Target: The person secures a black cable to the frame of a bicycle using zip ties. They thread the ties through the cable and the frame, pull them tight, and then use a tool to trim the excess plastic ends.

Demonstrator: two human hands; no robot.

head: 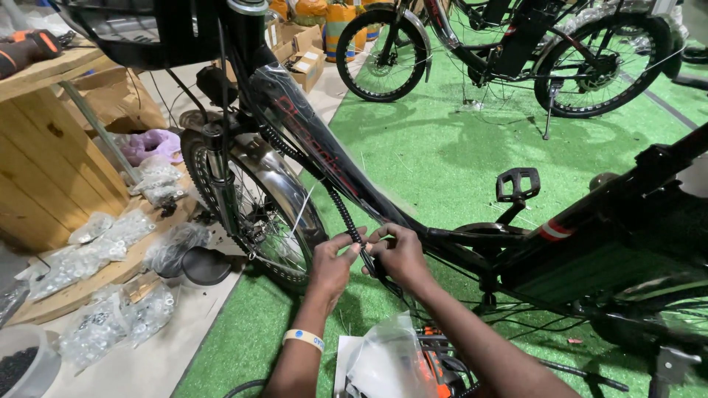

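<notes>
A black bicycle stands in front of me, its plastic-wrapped down tube slanting from upper left to lower right. A black spiral-wrapped cable runs along under the tube. My left hand pinches the lower end of that cable with thumb and fingers. My right hand grips the cable and thin wires right beside it, close to the frame. A pale wristband is on my left wrist. The front wheel with its shiny mudguard is just left of my hands.
A wooden bench stands at left, with several clear bags of small hardware on a low board. A pedal sticks up at right. Another bicycle stands on the green turf behind. Clear plastic wrapping lies below my arms.
</notes>
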